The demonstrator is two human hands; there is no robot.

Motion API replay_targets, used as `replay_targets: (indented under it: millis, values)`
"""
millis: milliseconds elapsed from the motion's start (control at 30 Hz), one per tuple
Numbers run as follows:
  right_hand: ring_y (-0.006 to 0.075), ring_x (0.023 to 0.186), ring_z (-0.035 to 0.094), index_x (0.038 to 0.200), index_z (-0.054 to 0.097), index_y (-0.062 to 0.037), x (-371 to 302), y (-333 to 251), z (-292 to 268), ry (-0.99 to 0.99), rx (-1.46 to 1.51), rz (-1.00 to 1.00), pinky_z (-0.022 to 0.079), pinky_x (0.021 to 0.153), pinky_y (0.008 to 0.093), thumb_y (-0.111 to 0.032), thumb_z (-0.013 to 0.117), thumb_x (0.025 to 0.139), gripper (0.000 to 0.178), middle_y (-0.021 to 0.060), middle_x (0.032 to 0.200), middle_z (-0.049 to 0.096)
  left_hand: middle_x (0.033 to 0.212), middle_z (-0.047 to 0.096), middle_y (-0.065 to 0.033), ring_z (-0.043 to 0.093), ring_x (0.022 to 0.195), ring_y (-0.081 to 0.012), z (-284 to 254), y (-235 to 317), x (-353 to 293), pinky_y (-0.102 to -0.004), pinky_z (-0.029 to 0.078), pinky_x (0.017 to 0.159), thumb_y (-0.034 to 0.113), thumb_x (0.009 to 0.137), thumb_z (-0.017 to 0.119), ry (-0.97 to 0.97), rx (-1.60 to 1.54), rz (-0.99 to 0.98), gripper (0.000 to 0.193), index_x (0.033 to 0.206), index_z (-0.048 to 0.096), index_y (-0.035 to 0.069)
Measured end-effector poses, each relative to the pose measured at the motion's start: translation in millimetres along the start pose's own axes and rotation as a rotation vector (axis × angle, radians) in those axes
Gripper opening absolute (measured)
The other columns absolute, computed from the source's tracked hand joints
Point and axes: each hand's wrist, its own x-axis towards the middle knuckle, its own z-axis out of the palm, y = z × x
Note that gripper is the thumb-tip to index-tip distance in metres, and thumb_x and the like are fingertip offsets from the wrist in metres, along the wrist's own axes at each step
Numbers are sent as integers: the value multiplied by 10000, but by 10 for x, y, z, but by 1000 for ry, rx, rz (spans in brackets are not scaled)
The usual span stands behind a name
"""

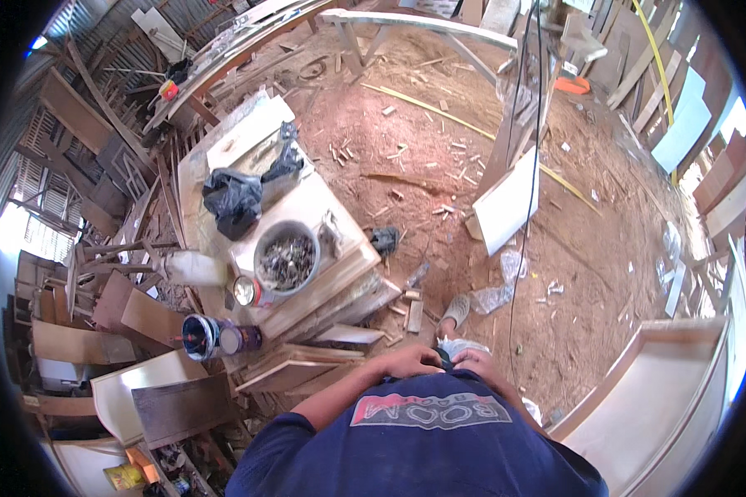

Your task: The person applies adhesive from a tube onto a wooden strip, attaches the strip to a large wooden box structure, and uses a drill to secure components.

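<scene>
Close to my body, at the waist, my left hand (414, 361) and my right hand (475, 363) meet with fingers curled in. Between them shows a small dark green thing (444, 359), partly hidden by the fingers; its kind cannot be made out. Just beyond is my foot in a grey clog (456, 310), with light-coloured cloth (466, 345) under my right hand. Left of my hands stands a low stack of wooden panels (331, 207) bearing a round grey tub (287, 259) of small dark bits, a black plastic bag (234, 201) and an opened tin (247, 290).
Paint cans (201, 337) stand left of the stack, near a whitish jug (195, 269). A shallow wooden box (646, 406) lies at the right. A white board (510, 203) leans ahead, by a hanging black cable (518, 298). Wood scraps litter the dirt floor (439, 166).
</scene>
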Motion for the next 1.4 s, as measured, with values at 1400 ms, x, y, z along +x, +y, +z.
replay_targets:
  millis: [1400]
  values:
    - [143, 560, 413, 902, 482, -162, 7359, -5105, -1444, -5, 645, 234, 436, 638, 381, -324, 540, 1180, 327, -28, 631, 386, 1136, 828, -103, 738, 1035, -155, -7607, 1662, 2215, -367, 573, 978, 375, 1028, 805, 271, -93, 119, 414, 1201, 800, -1]
